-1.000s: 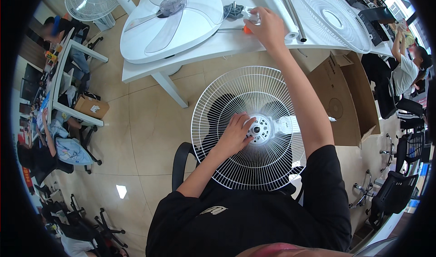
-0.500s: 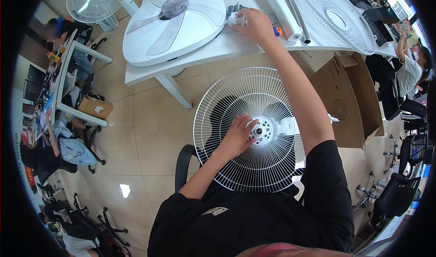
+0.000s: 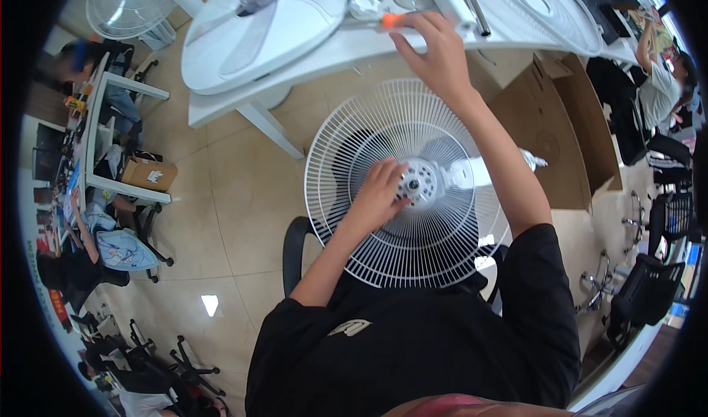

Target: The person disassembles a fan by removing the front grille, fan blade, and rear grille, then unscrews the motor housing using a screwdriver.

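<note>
A white round fan grille (image 3: 346,236) with a pale motor hub (image 3: 420,185) at its middle is in front of my lap. My left hand (image 3: 376,199) lies over the left side of the hub, its fingers and thumb curled around the edge. Above, my right hand (image 3: 436,54) reaches to the table's near edge and grips a screwdriver (image 3: 391,20). Its orange handle end shows by my fingertips; the rest of the handle is hidden under my hand. Beside it lies a small white crumpled bag (image 3: 364,5). A white fan neck (image 3: 466,172) extends right from the hub.
On the white table (image 3: 228,100) lie a fan base with clear blades (image 3: 287,33) on top, a metal pole (image 3: 472,4) and a second white grille (image 3: 542,8). An open cardboard box (image 3: 549,140) stands at right. A black chair (image 3: 295,251) is beneath me. Other people sit at both sides.
My right hand has let go of the crumpled bag and moved down onto the screwdriver. My left hand remains at the hub. The whole view has shifted slightly.
</note>
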Motion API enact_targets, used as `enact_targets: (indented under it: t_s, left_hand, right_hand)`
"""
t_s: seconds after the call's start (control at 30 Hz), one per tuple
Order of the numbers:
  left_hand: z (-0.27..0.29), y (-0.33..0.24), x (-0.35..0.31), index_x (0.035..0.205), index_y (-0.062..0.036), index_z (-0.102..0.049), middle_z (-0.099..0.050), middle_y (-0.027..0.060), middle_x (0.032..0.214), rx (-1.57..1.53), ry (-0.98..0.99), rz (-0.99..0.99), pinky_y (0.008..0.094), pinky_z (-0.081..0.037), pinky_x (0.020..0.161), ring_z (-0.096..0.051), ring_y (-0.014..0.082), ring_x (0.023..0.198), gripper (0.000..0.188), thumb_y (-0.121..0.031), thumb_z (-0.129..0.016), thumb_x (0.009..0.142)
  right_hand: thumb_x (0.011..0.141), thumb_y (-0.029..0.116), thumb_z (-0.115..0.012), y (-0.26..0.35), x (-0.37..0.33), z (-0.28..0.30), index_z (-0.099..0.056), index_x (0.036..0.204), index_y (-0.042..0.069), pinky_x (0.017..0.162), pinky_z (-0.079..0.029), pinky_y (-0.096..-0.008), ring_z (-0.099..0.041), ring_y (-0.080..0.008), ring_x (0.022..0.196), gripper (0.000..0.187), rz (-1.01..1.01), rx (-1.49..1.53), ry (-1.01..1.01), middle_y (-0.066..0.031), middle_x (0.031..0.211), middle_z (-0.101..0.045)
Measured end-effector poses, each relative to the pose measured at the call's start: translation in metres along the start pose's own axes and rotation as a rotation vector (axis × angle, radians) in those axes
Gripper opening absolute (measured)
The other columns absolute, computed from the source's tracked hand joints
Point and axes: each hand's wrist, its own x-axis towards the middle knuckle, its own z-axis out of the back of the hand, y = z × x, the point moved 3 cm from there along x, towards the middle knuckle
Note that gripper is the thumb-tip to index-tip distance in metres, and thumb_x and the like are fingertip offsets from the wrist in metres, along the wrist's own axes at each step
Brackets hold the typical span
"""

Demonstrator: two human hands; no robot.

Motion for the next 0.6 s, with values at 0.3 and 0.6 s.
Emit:
enact_targets:
  t_s: [0.3, 0.6]
  left_hand:
    - [0.005, -0.004, 0.008, 0.124, -0.0023, -0.064, -0.054, 0.0134, 0.127, 0.023, -0.064, -0.038, 0.0463, -0.04, 0.111, -0.047, 0.0341, 0.13, 0.054, -0.026, -0.082, 0.079]
    - [0.0, -0.01, 0.015, 0.113, -0.0096, -0.072, -0.059, 0.0069, 0.123, 0.06, -0.069, -0.056, 0.0457, -0.039, 0.11, -0.048, 0.0298, 0.13, 0.039, -0.023, -0.082, 0.078]
  right_hand:
    - [0.082, 0.022, -0.08, 0.025, -0.209, 0.059, -0.073, 0.102, 0.003, 0.071, -0.054, -0.0373, -0.068, -0.0246, 0.081, 0.028, -0.5, 0.223, 0.65, -0.011, 0.094, -0.07]
    - [0.076, 0.023, -0.082, 0.037, -0.228, 0.045, -0.072, 0.108, 0.005, 0.078, -0.056, -0.0395, -0.068, -0.0274, 0.09, 0.037, -0.391, 0.058, 0.73, -0.0087, 0.1, -0.065]
